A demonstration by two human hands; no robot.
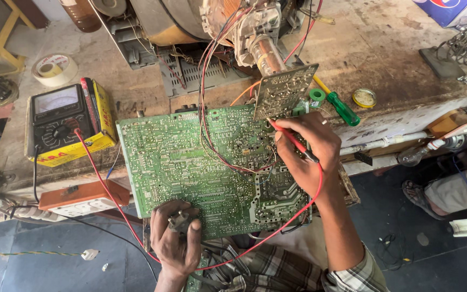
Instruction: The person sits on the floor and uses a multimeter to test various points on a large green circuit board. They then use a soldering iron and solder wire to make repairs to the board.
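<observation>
Nearest to us, our left hand pinches the near edge of the large green printed circuit board, solder side up, propped between our lap and the workbench edge. We judge it stiff, light and fragile, best held by its edges. Our right hand grips a red test probe like a pen, tip on the board's far right. Its red lead runs left to the yellow-cased analogue meter. Farther off, a small round yellow tin sits open; contents unclear.
</observation>
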